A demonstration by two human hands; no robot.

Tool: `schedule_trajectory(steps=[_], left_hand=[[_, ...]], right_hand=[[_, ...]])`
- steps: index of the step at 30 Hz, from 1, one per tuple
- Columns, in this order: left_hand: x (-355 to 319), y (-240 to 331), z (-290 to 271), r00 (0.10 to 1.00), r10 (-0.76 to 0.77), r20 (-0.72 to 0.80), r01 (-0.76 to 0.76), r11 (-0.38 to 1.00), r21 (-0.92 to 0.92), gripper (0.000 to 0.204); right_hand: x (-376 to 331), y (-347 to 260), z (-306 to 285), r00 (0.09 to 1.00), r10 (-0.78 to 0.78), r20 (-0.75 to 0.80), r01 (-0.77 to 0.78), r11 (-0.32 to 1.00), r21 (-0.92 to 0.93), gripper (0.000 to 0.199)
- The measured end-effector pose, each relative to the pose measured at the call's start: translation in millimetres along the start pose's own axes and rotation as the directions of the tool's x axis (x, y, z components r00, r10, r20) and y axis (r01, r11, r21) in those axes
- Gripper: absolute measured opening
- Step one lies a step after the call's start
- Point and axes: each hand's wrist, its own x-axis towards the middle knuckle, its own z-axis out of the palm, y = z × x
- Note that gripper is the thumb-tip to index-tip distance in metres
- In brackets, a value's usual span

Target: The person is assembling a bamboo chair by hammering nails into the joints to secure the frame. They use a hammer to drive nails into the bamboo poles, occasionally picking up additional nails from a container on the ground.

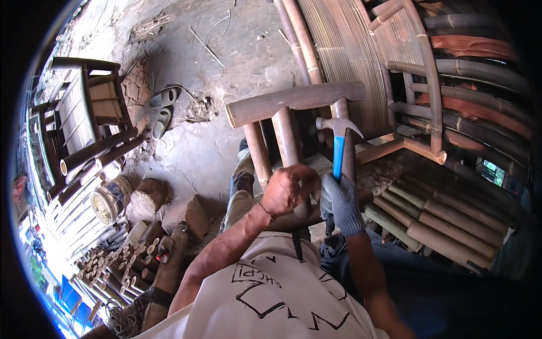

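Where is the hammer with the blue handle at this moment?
In the head view, the hammer is right of centre, held upright by the gloved right hand, its head against the bamboo frame, beside the bare left hand.

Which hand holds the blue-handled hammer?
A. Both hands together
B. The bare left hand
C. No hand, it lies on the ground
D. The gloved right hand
D: the right hand, in a grey glove, grips the hammer, while the bare left hand rests on the bamboo frame.
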Motion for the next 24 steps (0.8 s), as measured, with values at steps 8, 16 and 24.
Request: schedule_trajectory(steps=[8,16,24], left_hand=[[82,-99,-118,0.657,0.014,-0.754,0.364,0.87,0.334,0.016],[104,-156,-130,0.623,-0.281,-0.73,0.481,0.874,0.074,0.033],[97,-142,-125,0.594,-0.234,-0.77,0.526,0.837,0.151,0.03]], right_hand=[[66,-109,41,0.899,-0.355,0.255,0.433,0.648,-0.627,0.022],[207,-193,93,0.298,-0.319,0.9,0.421,-0.802,-0.424,0.028],[181,-192,126,0.704,-0.346,0.62,0.452,-0.455,-0.768,0.026]])
